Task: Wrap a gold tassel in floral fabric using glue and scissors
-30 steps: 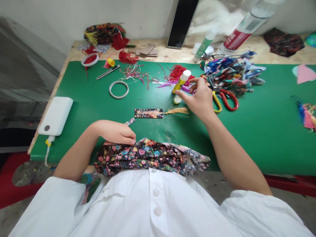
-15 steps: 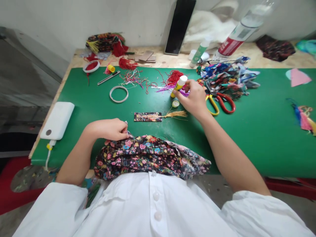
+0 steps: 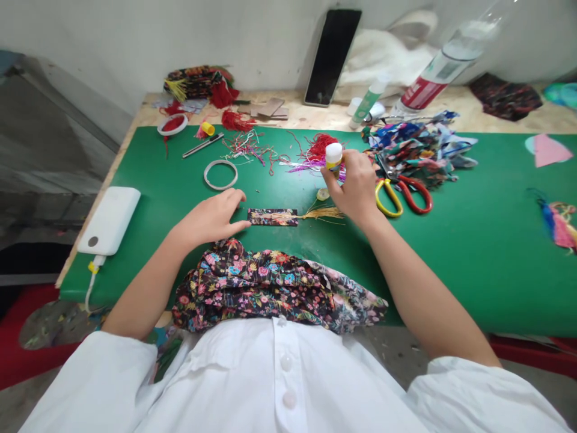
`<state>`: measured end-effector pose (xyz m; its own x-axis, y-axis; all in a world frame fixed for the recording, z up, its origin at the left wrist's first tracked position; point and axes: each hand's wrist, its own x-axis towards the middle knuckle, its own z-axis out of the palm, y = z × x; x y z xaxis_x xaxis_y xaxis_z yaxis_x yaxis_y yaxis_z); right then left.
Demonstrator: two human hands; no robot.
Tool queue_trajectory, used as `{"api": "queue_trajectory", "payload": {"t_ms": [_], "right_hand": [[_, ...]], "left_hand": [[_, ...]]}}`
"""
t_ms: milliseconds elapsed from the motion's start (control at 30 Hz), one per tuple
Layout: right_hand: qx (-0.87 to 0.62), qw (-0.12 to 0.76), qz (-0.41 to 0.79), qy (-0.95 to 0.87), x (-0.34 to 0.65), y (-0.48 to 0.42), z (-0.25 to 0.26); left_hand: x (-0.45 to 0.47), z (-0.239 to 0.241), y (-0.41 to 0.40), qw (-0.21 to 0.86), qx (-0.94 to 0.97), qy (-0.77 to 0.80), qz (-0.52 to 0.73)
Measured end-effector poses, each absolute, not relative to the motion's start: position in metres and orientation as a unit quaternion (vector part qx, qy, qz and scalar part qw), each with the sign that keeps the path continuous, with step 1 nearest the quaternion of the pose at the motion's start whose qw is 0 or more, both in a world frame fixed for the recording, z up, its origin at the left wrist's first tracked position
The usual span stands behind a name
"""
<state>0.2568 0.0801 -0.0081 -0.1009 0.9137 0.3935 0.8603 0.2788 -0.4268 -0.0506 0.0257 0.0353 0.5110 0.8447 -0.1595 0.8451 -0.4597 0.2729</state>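
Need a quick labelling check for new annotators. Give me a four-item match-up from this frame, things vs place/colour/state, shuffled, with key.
Things
1. Glue stick
2. Scissors
3. Big bottle
4. Strip

Place, colour or state
A. Flat on the green mat, with a tassel at one end
B. Clear, with a red and white label
C. Held in the right hand
D. One yellow handle, one red

Pairs: 1-C, 2-D, 3-B, 4-A
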Motion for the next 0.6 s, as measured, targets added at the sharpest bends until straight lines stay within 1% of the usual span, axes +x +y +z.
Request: {"api": "queue_trajectory", "payload": {"t_ms": [100, 233, 367, 500, 600], "right_hand": [[-0.563, 0.302, 0.104, -0.762, 0.249, 0.067, 0.002], [-0.544, 0.334, 0.175, -0.750, 0.239, 0.053, 0.014], [-0.539, 0.387, 0.299, -0.686, 0.232, 0.045, 0.018], [-0.515, 0.437, 0.399, -0.621, 0.231, 0.047, 0.017], [-0.481, 0.447, 0.491, -0.573, 0.231, 0.053, 0.015]], "left_hand": [[-0.044, 0.022, 0.025, 0.161, 0.868, 0.470, 0.021], [-0.035, 0.009, 0.026, 0.171, 0.865, 0.467, 0.058], [-0.021, -0.001, 0.025, 0.163, 0.847, 0.495, 0.101], [-0.018, -0.003, 0.026, 0.174, 0.849, 0.487, 0.111], [-0.023, -0.002, 0.028, 0.195, 0.854, 0.468, 0.118]]}}
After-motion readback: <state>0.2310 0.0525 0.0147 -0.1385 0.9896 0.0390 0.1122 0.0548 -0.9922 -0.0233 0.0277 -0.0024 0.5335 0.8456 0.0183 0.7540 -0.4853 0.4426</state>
